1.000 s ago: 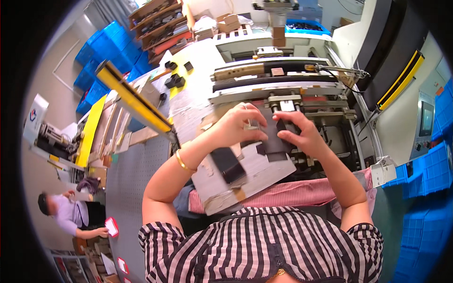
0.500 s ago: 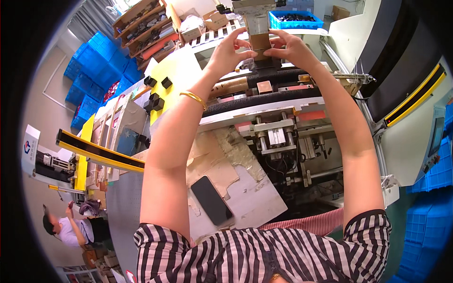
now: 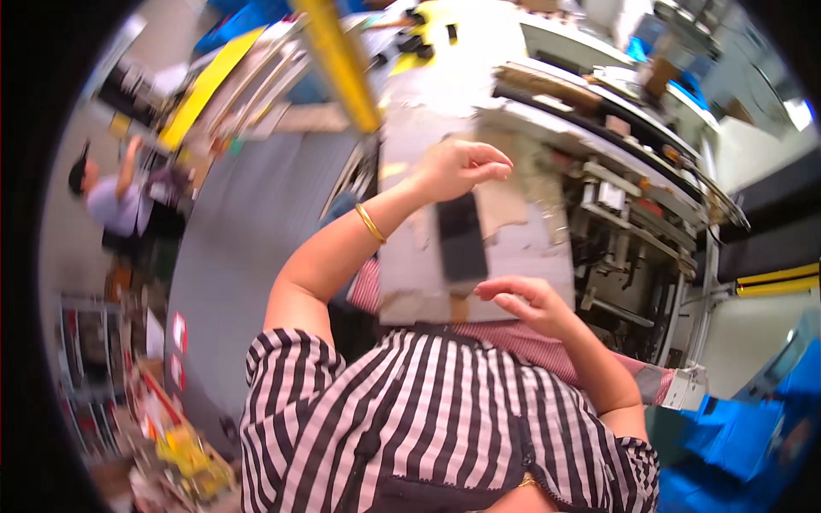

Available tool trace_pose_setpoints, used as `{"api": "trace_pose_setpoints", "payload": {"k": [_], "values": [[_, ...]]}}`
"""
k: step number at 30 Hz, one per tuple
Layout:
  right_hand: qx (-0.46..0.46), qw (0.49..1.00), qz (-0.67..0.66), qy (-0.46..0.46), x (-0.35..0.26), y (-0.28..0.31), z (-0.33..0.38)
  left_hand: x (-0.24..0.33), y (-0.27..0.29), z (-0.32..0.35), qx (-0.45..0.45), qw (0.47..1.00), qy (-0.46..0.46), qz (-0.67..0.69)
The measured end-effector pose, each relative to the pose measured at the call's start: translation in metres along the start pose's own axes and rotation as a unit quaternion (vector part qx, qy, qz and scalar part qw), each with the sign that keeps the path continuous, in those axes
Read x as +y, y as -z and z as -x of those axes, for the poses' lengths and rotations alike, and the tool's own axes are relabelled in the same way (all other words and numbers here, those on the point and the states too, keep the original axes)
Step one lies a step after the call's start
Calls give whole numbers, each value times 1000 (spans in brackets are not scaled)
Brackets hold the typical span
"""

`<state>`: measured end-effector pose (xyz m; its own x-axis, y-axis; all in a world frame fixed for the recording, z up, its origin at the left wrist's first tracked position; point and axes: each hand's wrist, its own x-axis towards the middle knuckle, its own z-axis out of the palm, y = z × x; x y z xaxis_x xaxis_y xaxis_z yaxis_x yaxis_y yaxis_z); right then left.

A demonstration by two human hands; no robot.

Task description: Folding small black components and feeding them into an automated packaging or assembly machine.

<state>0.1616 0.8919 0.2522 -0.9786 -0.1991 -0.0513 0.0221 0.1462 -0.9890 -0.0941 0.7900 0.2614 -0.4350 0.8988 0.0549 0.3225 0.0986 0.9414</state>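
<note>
Two empty hands, left (image 3: 457,167) and right (image 3: 526,301), loosely curled over torn cardboard sheet (image 3: 522,248), dark phone (image 3: 462,238)

- The flat, torn grey cardboard sheet (image 3: 513,256) lies across the person's lap, between the two hands.
- A dark rectangular phone (image 3: 462,238) rests on that sheet, just below the left hand (image 3: 457,167) and above the right hand (image 3: 523,301).
- The grey metal machine with rails and brackets (image 3: 633,205) stands to the right of both hands, beyond the sheet.
- A yellow bar (image 3: 342,60) runs above the left hand.
- Another person (image 3: 115,201) stands far to the left.
</note>
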Motion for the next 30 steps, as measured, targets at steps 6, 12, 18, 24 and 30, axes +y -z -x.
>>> {"api": "trace_pose_setpoints", "payload": {"k": [6, 12, 18, 24, 30], "values": [[-189, 972, -129, -61, 12, -104, -43, -76, 81, 215, 360, 924, 38, 122], [-194, 910, -237, -278, 30, -192, -105, -176, 134, 486, 650, 725, 209, 93], [-347, 919, -36, -183, 101, -215, -171, -230, 89, 741, 782, 480, 392, 67], [-288, 911, -64, -288, 90, -251, -201, -220, 42, 873, 667, 325, 633, -222], [-234, 909, -88, -333, 86, -256, -190, -192, 68, 869, 536, 259, 765, -244]]}}
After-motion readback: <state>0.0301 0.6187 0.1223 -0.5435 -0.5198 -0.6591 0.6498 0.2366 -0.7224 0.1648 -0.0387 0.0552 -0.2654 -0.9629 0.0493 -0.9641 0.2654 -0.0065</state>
